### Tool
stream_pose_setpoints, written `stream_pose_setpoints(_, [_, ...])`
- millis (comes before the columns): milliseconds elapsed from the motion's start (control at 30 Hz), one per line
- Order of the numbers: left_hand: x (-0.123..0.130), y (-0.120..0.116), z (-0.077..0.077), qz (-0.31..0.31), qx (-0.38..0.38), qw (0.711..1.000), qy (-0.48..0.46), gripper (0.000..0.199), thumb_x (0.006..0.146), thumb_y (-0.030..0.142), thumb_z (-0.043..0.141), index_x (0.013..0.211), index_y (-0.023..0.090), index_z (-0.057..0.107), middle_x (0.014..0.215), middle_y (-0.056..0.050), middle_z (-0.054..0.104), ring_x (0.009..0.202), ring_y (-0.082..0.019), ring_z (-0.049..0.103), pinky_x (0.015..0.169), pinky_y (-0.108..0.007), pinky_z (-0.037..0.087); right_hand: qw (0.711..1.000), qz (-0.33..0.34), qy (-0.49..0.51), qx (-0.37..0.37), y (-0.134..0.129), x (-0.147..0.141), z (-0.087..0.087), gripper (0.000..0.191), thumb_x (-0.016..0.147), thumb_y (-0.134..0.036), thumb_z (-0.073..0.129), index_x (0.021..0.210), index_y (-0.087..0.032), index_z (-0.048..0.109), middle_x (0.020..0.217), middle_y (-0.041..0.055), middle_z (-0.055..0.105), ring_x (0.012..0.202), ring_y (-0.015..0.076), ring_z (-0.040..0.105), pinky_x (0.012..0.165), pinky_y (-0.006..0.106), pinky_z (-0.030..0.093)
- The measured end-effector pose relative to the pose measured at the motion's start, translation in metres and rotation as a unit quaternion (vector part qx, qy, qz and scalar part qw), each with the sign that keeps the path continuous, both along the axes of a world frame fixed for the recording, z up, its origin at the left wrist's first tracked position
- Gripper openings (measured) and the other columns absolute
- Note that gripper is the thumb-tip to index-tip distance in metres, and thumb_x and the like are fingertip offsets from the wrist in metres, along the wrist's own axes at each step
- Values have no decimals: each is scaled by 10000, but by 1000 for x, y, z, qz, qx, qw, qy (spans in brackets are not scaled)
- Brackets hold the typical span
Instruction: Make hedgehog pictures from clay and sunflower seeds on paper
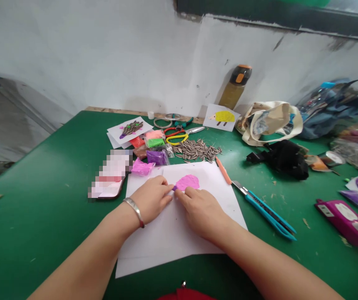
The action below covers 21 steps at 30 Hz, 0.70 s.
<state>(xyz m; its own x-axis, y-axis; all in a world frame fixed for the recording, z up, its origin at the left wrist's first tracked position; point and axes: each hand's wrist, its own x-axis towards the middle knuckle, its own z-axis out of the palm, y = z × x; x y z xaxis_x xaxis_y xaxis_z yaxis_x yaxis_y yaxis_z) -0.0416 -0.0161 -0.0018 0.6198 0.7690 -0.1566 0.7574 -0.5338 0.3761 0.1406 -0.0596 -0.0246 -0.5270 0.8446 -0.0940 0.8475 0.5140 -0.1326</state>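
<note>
White paper sheets (154, 241) lie on the green table, with a flat pink clay oval (189, 182) stuck on top. At the oval's left end is a small purple clay piece (175, 188). My left hand (154, 198), with a silver bracelet at the wrist, has its fingertips at the left side of the purple piece. My right hand (199, 208) rests on the paper, its index finger against the same piece from below and its other fingers bent near the oval. Both hands partly cover the paper.
Clay packets (157, 157), sunflower seeds (196, 150) and scissors (179, 135) lie beyond the paper. A phone (112, 177) is left; an orange cutter (223, 171) and blue tool (266, 212) are right. Farther off are a bottle (233, 87), cloth bag (269, 123) and hedgehog picture (221, 117).
</note>
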Motion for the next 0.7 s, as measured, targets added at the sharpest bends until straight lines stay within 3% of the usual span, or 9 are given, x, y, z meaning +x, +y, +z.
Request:
stream_pose_setpoints(267, [-1, -1, 1, 3, -11, 1000, -15, 303, 887, 257, 419, 994, 177, 691, 926, -77, 578, 849, -201, 555, 807, -326, 438, 1000, 13, -10, 18, -2, -2, -2, 431, 878, -116, 367, 1301, -126, 448, 951, 120, 604, 770, 216, 573, 649, 345, 369])
stream_pose_setpoints(433, [-6, 2, 4, 5, -35, 999, -21, 305, 887, 270, 426, 1014, 183, 689, 992, -73, 611, 890, -195, 578, 817, -307, 441, 1000, 13, 23, -5, 1, 6, -3, 461, 865, -118, 392, 1319, -179, 443, 933, 80, 596, 721, 182, 554, 618, 314, 348])
stream_pose_setpoints(700, [-5, 5, 3, 4, -32, 999, -10, 304, 890, 235, 443, 1101, 171, 653, 1025, -83, 622, 953, -208, 582, 863, -317, 442, 997, 2, 76, -19, 2, 7, 0, 388, 850, -118, 420, 1213, -180, 542, 883, 63, 603, 700, 166, 547, 626, 281, 370])
